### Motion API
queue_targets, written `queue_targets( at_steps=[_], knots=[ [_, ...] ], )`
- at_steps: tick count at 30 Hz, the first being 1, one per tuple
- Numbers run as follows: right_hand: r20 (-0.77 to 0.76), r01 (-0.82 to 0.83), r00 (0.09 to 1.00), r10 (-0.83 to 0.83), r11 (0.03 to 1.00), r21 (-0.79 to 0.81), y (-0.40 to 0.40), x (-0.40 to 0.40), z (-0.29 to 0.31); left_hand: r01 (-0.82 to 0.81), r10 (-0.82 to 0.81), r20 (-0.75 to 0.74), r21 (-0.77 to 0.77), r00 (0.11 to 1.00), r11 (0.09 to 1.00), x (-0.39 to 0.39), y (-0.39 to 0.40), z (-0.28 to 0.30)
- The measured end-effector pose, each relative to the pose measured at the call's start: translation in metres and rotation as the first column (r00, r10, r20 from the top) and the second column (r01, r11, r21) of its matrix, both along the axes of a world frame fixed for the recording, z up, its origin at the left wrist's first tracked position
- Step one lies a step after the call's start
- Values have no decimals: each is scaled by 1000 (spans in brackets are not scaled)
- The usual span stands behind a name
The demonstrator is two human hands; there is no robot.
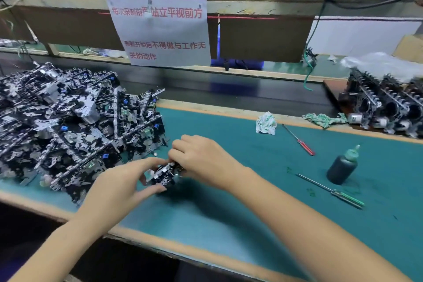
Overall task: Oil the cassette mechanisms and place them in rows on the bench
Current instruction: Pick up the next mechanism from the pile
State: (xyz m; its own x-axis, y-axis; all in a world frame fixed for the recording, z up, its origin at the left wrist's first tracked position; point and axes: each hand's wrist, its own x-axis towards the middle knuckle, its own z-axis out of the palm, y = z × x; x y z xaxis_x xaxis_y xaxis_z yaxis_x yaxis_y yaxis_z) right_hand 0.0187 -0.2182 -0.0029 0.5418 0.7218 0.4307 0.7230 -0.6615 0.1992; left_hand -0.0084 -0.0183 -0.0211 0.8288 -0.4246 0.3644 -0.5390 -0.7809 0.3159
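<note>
**One Mechanism in Hand, Oil Waiting at the Right**

Heaped high at the left: a pile of cassette mechanisms [68, 126], tangled and unsorted, close enough to draw from without reaching far. Spread beneath everything: the green bench mat [229, 201], with open room at its middle, probably kept for the rows to come. Stacked at the far right on a board: ranked mechanisms [386, 107], upright and side by side, seemingly finished work.

Held just above the mat, near the pile's front edge: a single cassette mechanism [166, 174], gripped from both sides. Left hand [119, 188] curled round its near end, thumb and fingers pinching. Right hand [201, 158] closed over its far end from above, fingers bent down onto it. Likely steadied or turned this way to expose the parts needing oil.

Standing to the right, untouched: a dark oil bottle [342, 166]. Beside it, lying flat: a green-handled tool [332, 191]; farther back, a red-handled screwdriver [298, 139] and a crumpled rag [265, 122], presumably for wiping.
</note>
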Motion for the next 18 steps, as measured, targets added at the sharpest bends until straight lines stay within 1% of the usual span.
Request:
queue_targets(
  at_steps=[3, 6, 8, 11, 12, 14, 16, 18],
  knots=[
    [111, 109, 988, -111, 994, 21, -41, -11, -6, 97, -97, 9, -56, 995, 994, 8, -38, -3],
    [211, 239, 947, -241, 970, 35, -85, -24, -15, 210, -207, 39, -96, 977, 973, 16, -85, -7],
    [251, 318, 911, -328, 945, 82, -115, -35, -23, 293, -288, 55, -101, 956, 951, 19, -117, -8],
    [279, 401, 862, -424, 906, 137, -150, -55, -38, 395, -396, 20, -132, 918, 909, 23, -155, -11],
    [279, 417, 852, -444, 896, 152, -157, -62, -45, 425, -426, 16, -126, 904, 896, 24, -163, -14],
    [255, 435, 849, -463, 886, 161, -167, -78, -57, 485, -483, 51, -59, 874, 872, 24, -177, -23],
    [191, 436, 871, -453, 891, 125, -173, -93, -69, 526, -525, 65, 10, 848, 851, 25, -189, -37],
    [100, 445, 886, -453, 890, 95, -178, -107, -76, 537, -537, -14, -2, 843, 843, 26, -194, -49]
  ],
)
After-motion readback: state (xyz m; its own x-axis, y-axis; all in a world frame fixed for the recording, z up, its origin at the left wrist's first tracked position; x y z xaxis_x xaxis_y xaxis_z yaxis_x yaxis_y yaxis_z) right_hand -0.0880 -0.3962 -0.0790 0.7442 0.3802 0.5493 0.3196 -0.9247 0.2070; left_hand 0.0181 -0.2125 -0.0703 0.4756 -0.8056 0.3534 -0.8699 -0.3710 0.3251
